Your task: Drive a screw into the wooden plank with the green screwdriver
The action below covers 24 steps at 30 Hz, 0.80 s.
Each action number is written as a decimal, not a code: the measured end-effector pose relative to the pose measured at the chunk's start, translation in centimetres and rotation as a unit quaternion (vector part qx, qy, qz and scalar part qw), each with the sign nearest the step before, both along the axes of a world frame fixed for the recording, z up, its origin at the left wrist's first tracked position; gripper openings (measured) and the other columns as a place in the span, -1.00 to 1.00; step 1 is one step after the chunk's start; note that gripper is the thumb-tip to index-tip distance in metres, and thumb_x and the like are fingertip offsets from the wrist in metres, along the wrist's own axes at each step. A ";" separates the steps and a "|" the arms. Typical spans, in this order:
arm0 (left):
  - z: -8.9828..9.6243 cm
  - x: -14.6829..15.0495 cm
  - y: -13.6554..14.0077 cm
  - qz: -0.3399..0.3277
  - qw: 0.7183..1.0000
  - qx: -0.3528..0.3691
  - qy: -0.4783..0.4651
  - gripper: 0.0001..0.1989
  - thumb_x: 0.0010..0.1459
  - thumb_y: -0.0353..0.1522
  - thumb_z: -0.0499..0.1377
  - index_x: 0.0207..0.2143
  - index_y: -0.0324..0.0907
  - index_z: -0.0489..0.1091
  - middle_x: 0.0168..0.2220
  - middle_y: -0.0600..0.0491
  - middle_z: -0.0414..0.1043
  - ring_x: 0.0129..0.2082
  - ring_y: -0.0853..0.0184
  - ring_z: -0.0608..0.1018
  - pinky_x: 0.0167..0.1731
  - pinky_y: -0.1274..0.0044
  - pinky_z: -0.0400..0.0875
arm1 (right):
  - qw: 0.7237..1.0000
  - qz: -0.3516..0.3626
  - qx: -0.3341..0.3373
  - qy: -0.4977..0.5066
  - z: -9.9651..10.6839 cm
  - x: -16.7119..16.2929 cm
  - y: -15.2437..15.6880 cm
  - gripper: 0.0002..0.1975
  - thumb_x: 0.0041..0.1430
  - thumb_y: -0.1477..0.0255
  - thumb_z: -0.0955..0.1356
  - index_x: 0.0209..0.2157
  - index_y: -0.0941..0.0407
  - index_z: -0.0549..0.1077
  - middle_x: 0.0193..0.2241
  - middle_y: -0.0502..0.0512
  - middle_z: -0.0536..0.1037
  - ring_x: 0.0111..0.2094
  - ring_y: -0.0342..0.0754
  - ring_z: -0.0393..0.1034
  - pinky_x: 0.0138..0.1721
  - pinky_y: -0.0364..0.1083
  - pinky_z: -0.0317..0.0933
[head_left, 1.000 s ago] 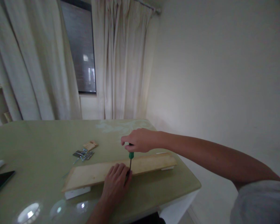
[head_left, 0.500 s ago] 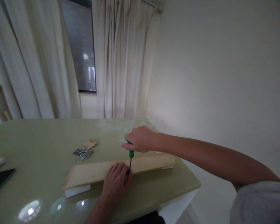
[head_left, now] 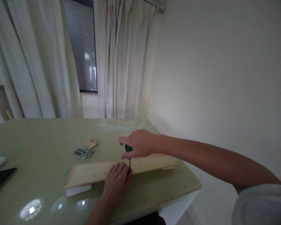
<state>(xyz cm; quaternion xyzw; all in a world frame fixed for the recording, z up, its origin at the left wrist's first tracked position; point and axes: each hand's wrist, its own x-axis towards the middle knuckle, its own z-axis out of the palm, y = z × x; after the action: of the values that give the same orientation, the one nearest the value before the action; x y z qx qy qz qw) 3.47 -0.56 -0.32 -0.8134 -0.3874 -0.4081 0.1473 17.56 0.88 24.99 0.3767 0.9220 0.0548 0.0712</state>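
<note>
Right hand gripping green screwdriver upright over wooden board; left hand pressing flat, fingers spread, board's near edge; metal brackets lying at 10 o'clock, table edge running at 4 o'clock.

A pale green surface carries a wooden board on white blocks near its front edge. Metal hinges and a small wooden piece lie at the board's eleven o'clock. A dark tablet sits at nine o'clock.
</note>
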 end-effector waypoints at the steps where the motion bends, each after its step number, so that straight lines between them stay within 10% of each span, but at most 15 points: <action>1: 0.1 0.0 0.0 0.001 1.000 0.001 0.002 -0.81 0.44 -0.37 0.07 -0.31 -0.09 0.37 -0.34 0.05 0.46 -0.30 0.20 0.46 -0.24 0.35 0.28 | 0.999 -0.022 0.026 -0.009 0.0 -0.2 -0.1 -0.49 0.39 -0.04 0.29 0.01 0.09 0.54 -0.22 0.28 0.68 -0.19 0.22 0.57 -0.28 0.00 0.28; 4: 0.1 0.0 0.0 0.001 1.000 0.000 0.003 -0.80 0.43 -0.38 0.08 -0.32 -0.09 0.37 -0.35 0.05 0.45 -0.31 0.21 0.46 -0.25 0.36 0.28 | 0.996 -0.054 0.059 -0.026 0.1 -0.4 -0.3 -0.45 0.48 -0.01 0.18 -0.19 0.12 0.58 -0.26 0.32 0.67 -0.20 0.25 0.58 -0.29 0.02 0.28; 12: 0.0 -0.1 0.1 -0.007 1.000 -0.009 -0.011 -0.83 0.42 -0.36 0.11 -0.32 -0.09 0.36 -0.35 0.06 0.45 -0.31 0.21 0.47 -0.24 0.36 0.29 | 0.996 0.042 -0.068 0.029 0.4 0.6 0.3 -0.53 0.31 0.33 0.34 0.23 0.04 0.37 0.14 0.20 0.58 0.01 0.11 0.52 -0.21 -0.05 0.27; 19: 0.1 -0.1 0.0 -0.013 1.000 -0.014 -0.014 -0.86 0.38 -0.37 0.14 -0.31 -0.08 0.36 -0.34 0.05 0.45 -0.30 0.21 0.47 -0.24 0.36 0.30 | 0.998 -0.051 0.035 0.006 0.0 0.2 0.0 -0.45 0.44 -0.02 0.24 0.20 0.07 0.39 -0.18 0.28 0.68 -0.18 0.23 0.58 -0.31 -0.01 0.25; 24: 0.2 -0.1 -0.1 -0.015 1.000 -0.017 -0.012 -0.88 0.37 -0.38 0.14 -0.30 -0.08 0.37 -0.33 0.04 0.46 -0.29 0.20 0.47 -0.24 0.35 0.31 | 0.999 -0.023 0.029 0.011 -0.2 0.2 -0.2 -0.59 0.45 0.12 0.26 0.16 0.02 0.41 -0.22 0.19 0.69 -0.21 0.15 0.59 -0.35 -0.07 0.19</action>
<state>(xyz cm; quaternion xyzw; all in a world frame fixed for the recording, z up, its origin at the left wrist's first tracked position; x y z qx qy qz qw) 3.39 -0.70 -0.08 -0.8168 -0.3837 -0.4131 0.1226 17.80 0.73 24.76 0.4001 0.9119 0.0758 0.0516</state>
